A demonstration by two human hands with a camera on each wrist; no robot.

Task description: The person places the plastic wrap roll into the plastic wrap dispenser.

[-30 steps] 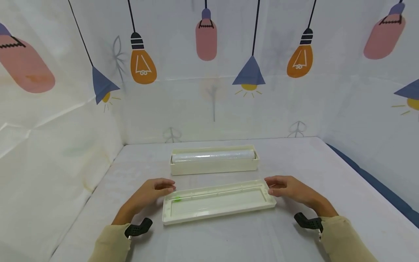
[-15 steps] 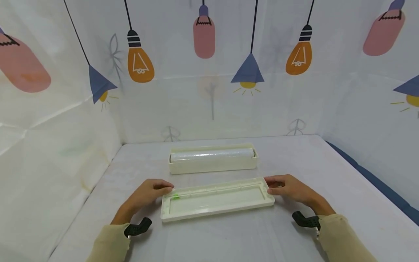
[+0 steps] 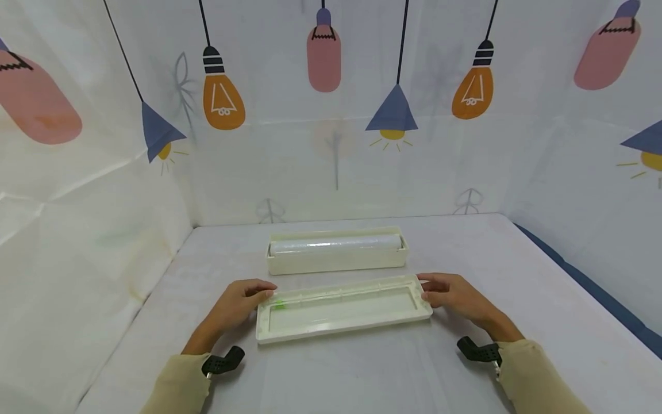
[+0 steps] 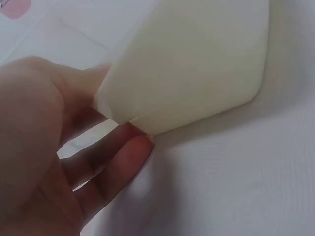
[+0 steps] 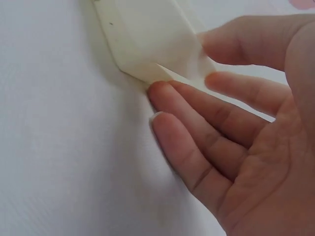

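A long cream lid (image 3: 343,310), its recessed inside turned up, lies across the table between the two hands, with a bright green spot near its left end. My left hand (image 3: 235,305) holds its far left corner between thumb and fingers. At the opposite end my right hand (image 3: 455,296) pinches the far right corner. In the left wrist view the lid's end wall (image 4: 197,64) stands tilted, fingertips at its lower edge. The right wrist view has thumb and fingers at the other end wall (image 5: 152,44). Behind the lid stands a cream box (image 3: 336,264) bearing a shiny clear film roll (image 3: 336,244).
A white cloth covers the table (image 3: 357,374). White curtains (image 3: 289,161) printed with lamps and bulbs close off the back and sides. A dark blue strip (image 3: 584,279) shows beyond the right table edge. Black camera mounts (image 3: 223,360) sit on both wrists.
The lid's far edge has risen slightly and moved a little toward the box. Both hands have closed in on its ends and moved with it. The box stays in place.
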